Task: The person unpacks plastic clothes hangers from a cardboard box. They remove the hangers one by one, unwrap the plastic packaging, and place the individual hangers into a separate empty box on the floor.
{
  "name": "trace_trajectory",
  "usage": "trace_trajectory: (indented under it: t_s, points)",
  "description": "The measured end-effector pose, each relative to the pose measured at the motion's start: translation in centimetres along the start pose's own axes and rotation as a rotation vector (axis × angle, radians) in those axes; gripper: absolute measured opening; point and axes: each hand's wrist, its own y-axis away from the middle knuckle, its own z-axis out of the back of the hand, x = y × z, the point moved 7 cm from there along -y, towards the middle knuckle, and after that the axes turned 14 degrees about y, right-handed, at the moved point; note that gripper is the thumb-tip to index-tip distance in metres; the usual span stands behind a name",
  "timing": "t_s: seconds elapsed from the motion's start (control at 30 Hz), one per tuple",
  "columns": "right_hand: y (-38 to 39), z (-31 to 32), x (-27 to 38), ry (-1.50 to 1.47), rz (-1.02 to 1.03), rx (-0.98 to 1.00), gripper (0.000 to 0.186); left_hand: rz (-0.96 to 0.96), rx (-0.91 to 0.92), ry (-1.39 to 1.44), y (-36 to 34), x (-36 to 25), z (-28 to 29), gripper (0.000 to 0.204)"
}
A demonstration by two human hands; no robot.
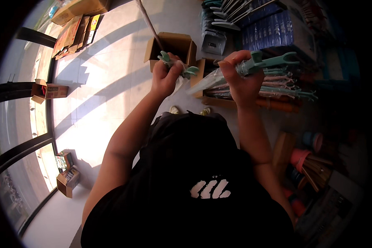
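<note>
My left hand (166, 77) is closed round a green fork-headed piece (190, 72) in clear plastic. A long thin pinkish pole (146, 18) slants down to just above that hand; I cannot tell whether the two are joined. My right hand (242, 78) is wrapped round a green fork-headed pole (273, 60) in a clear plastic sleeve (208, 82), its forked end pointing right. Below and right of this hand lie several similar plastic-wrapped fork-headed poles (285, 82) in pale green and pink, by an open carton (199, 74).
An open cardboard box (172, 39) stands beyond my left hand. Flattened cartons (76, 35) lean at the far left, with small boxes (56, 91) along the windows. Blue packaged goods (268, 33) fill the far right. Pink and blue tubs (300, 157) stand at the right.
</note>
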Motion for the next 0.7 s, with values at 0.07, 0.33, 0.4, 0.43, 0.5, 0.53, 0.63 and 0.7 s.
trace_trajectory:
  t_s: [0.07,0.33,0.4,0.43,0.5,0.53,0.63,0.7]
  points:
    - [-0.3,-0.1,-0.1,-0.020,-0.035,0.009,0.027,-0.020,0.004,-0.056,0.0,0.1,0.3,0.023]
    - [-2.2,1.1,0.9,0.091,0.005,-0.006,0.026,-0.064,-0.088,-0.023,-0.3,-1.6,1.9,0.017]
    - [-2.8,1.1,0.6,-0.129,0.017,-0.010,0.025,-0.086,-0.062,-0.091,-0.7,-2.3,1.9,0.021]
    - [-2.4,0.1,0.9,-0.104,0.012,0.061,0.033,-0.069,-0.043,-0.061,-0.7,-2.0,1.8,0.021]
    - [-1.2,-1.1,0.5,-0.182,-0.025,0.093,0.040,-0.019,0.022,0.002,-0.6,-2.0,0.8,0.020]
    - [-0.9,-1.6,0.3,-0.220,-0.043,0.108,0.043,0.005,0.056,0.034,-0.6,-1.9,0.2,0.020]
    - [-0.9,-2.4,0.4,-0.263,-0.036,0.092,0.053,0.084,0.103,-0.008,-0.7,-1.7,-1.3,0.022]
    - [-1.2,-2.4,0.5,-0.237,0.013,0.074,0.059,0.118,0.187,-0.003,-0.9,-1.3,-2.5,0.037]
